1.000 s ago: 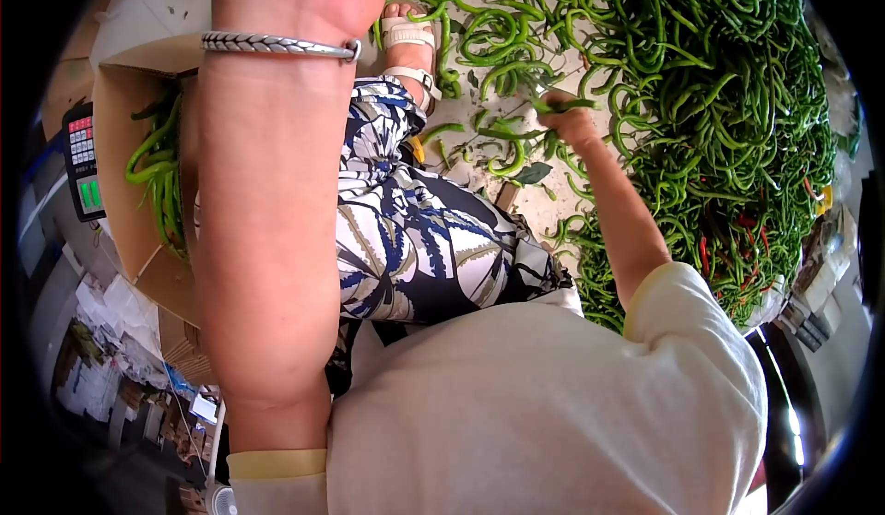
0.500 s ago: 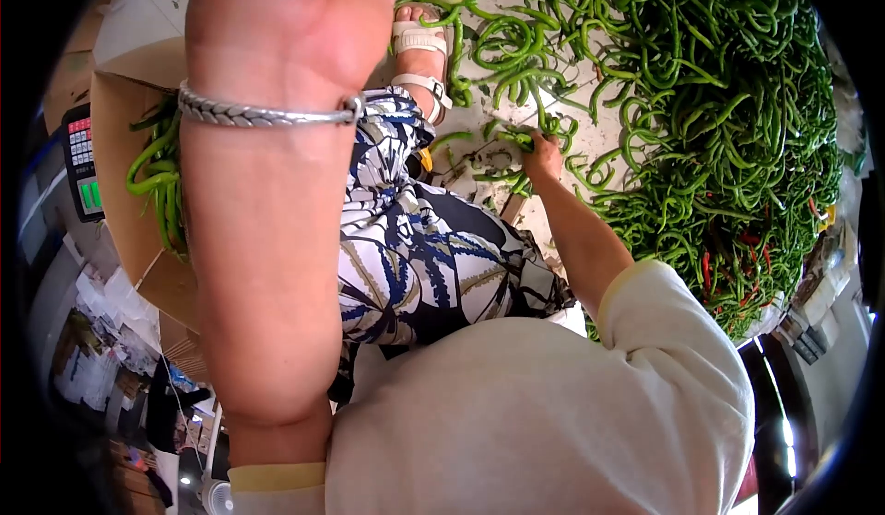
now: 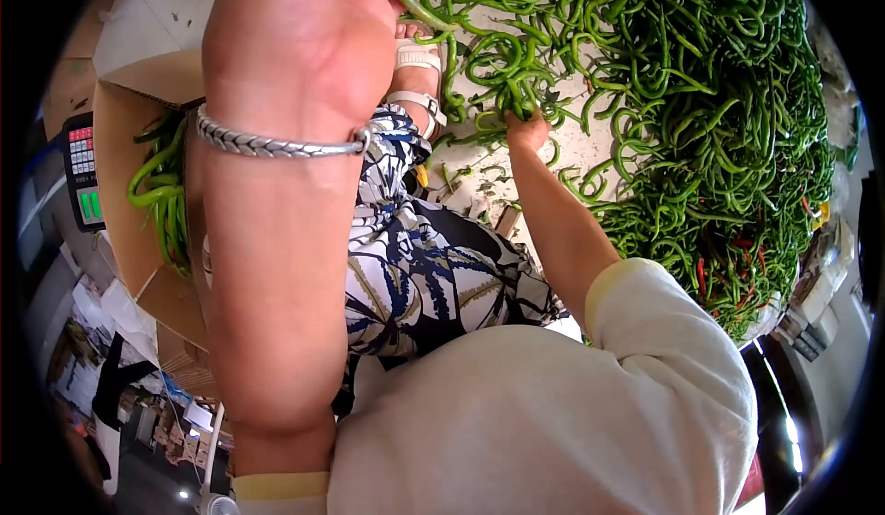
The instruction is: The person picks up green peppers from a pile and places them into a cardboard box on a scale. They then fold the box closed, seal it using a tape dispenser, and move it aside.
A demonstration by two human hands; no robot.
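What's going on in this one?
A person is handling long green peppers with both bare hands. The left hand, raised near the camera, holds green peppers at the top edge of the view. The right hand is down at a small cluster on the pale surface; its grip is hard to make out. A big heap lies to the right, and an open cardboard box at left has more inside.
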